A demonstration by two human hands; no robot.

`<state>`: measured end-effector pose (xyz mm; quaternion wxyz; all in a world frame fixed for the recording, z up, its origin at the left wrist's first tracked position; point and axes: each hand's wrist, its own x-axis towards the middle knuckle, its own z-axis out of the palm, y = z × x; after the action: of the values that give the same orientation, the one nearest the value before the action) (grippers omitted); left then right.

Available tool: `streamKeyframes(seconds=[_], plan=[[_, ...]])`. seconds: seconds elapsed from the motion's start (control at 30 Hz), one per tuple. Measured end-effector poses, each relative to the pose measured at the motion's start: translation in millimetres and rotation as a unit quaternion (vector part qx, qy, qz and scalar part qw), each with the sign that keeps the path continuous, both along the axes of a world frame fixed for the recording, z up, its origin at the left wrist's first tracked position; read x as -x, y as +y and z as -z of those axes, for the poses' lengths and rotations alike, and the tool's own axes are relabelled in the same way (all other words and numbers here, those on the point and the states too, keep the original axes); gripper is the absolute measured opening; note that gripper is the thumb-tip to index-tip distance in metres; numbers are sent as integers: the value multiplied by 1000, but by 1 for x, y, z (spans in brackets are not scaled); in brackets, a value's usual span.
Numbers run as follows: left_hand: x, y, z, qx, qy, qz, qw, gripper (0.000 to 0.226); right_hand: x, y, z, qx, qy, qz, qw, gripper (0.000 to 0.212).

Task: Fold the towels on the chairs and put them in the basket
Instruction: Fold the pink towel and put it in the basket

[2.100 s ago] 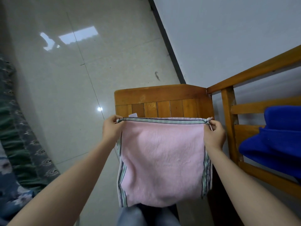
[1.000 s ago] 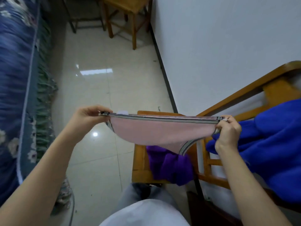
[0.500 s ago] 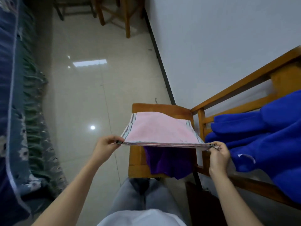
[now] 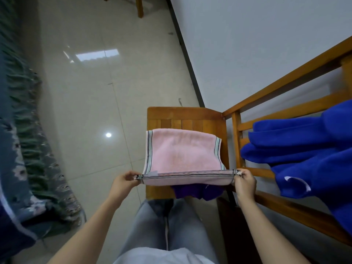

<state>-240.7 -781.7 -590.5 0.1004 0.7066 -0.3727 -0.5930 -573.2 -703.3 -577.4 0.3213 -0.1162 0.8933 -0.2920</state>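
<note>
**Item:** pink terry towel (image 4: 182,149), rectangular, with grey-green striped borders down both sides.

**Location:** spread over the slatted wooden chair seat (image 4: 184,116). Its far fold rests on the slats. Its near edge is stretched taut between your hands, just above a crumpled purple towel (image 4: 198,192) at the front of the same seat.

**Change:** two seconds ago you held it hanging straight down by its top corners. A second ago you had swung it up level in the air. Now the far part has come down onto the seat. The near edge shows two layers, so it looks already halved once.

**Grip, left hand (image 4: 122,182):** clamped, pinching the near left corner.

**Grip, right hand (image 4: 245,181):** clamped, pinching the near right corner.

**Meaning for the task:** the seat now carries the towel's weight, so you seem set for the next fold, probably taking the near edge over to the far one. The purple towel underneath makes a lumpy bed and may get caught in the fold.

**Also present:** a bright blue fleece towel (image 4: 304,145) draped unfolded over the chair's wooden back rails (image 4: 285,77) on your right.

**Basket:** not in view. None of the three towels looks finished, so the task seems at an early stage.
</note>
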Motion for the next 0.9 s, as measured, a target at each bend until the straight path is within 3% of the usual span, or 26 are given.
streamKeyframes(seconds=[0.1, 0.27, 0.53, 0.9], plan=[[2, -14, -2, -25, 50, -57, 997, 19, 1, -13, 3, 25, 4, 10, 1000, 22], [12, -50, 8, 20, 55, -105, 993, 29, -1, -47, 13, 89, 16, 43, 995, 23], [43, -106, 43, 17, 133, -203, 970, 29, 7, -98, 55, 98, 35, 38, 994, 26], [76, -141, 87, 51, 14, -204, 978, 23, 22, -112, 110, -11, 83, -22, 996, 25]])
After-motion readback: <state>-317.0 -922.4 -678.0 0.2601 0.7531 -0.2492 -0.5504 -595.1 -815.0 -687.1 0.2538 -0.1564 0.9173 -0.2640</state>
